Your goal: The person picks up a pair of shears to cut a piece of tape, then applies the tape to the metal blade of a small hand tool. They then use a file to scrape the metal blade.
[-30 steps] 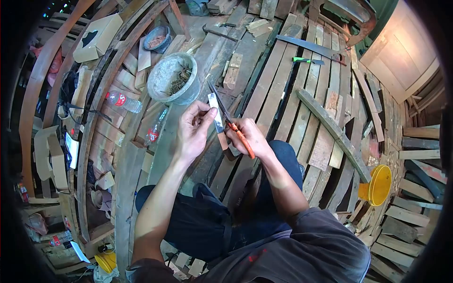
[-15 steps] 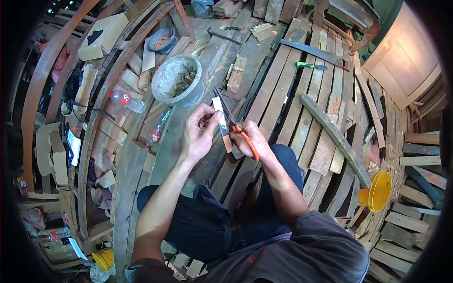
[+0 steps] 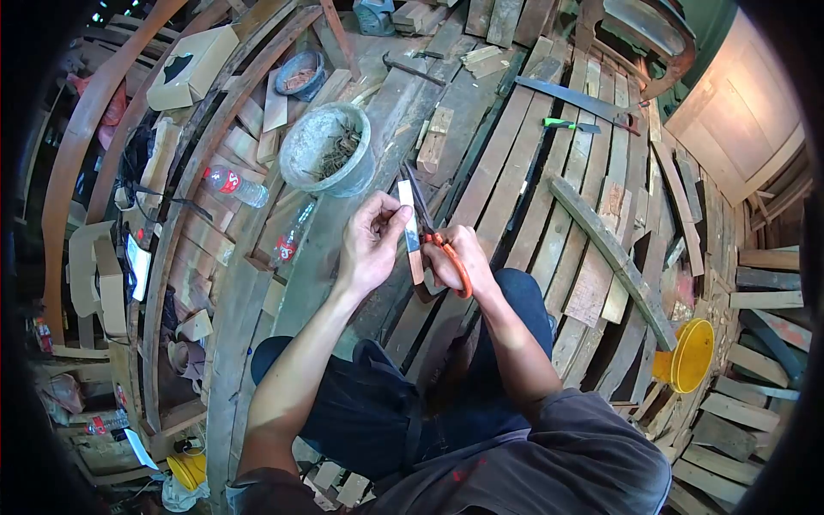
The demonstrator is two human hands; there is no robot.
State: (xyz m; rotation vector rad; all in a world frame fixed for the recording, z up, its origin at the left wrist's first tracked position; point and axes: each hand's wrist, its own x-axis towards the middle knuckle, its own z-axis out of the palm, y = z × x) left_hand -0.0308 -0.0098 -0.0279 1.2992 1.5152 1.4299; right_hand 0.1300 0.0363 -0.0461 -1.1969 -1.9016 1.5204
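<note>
A narrow printed strip [image 3: 413, 236], white at its upper end and brown at its lower end, is pinched between the thumb and fingers of my left hand [image 3: 373, 240]. Just right of it, my right hand [image 3: 461, 257] is closed on orange-handled scissors [image 3: 452, 262]. Their dark blades point up and away, spread apart, along the strip's right side. Whether the blades touch the strip I cannot tell.
Beyond my hands stands a grey bucket [image 3: 296, 142] holding dark scraps. A hammer [image 3: 412, 69], a handsaw [image 3: 577, 99] and a green-handled knife [image 3: 571, 125] lie on planks. A loose beam [image 3: 611, 257] and yellow bucket [image 3: 692, 356] are at right.
The view has shifted slightly, so the surroundings sit a little lower and to the right. The strip stands more upright beside the scissors. Both hands keep their hold.
</note>
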